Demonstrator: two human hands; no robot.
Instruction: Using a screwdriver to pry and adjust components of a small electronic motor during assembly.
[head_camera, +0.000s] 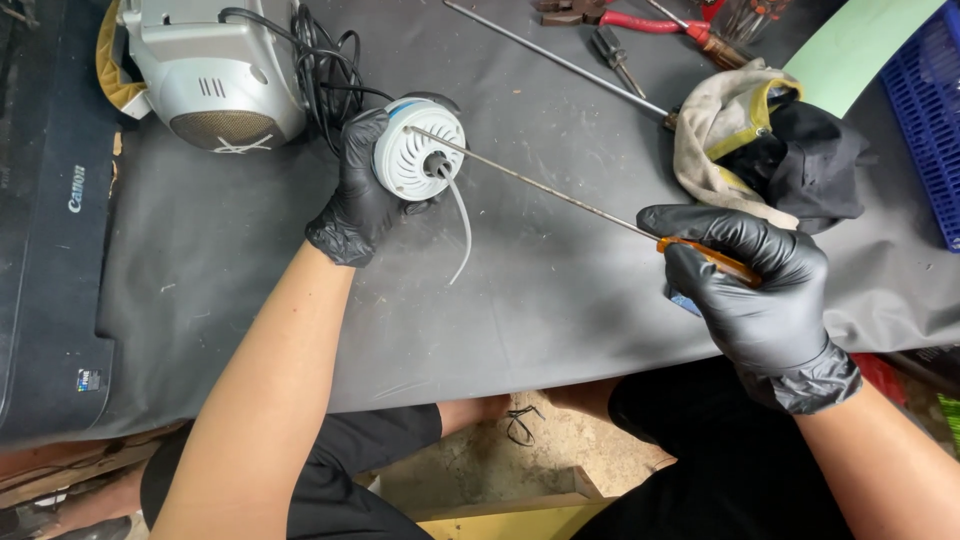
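Observation:
Both my hands wear black gloves. My left hand (357, 195) grips a round white ribbed housing (415, 152) with a dark centre hub and a thin white cable (462, 225) hanging from it. My right hand (760, 300) holds a long screwdriver (560, 196) by its orange handle. The thin metal shaft reaches up and left, and its tip rests on the upper face of the housing. All this hovers over a dark grey table mat (540, 290).
A silver appliance (215, 65) with a black coiled cord (325, 60) stands at the back left. A dark flat device (45, 230) lies at the left edge. Rags (770, 145), a long metal rod (560, 62), red-handled pliers (640, 20) and a blue crate (925, 110) sit at the back right.

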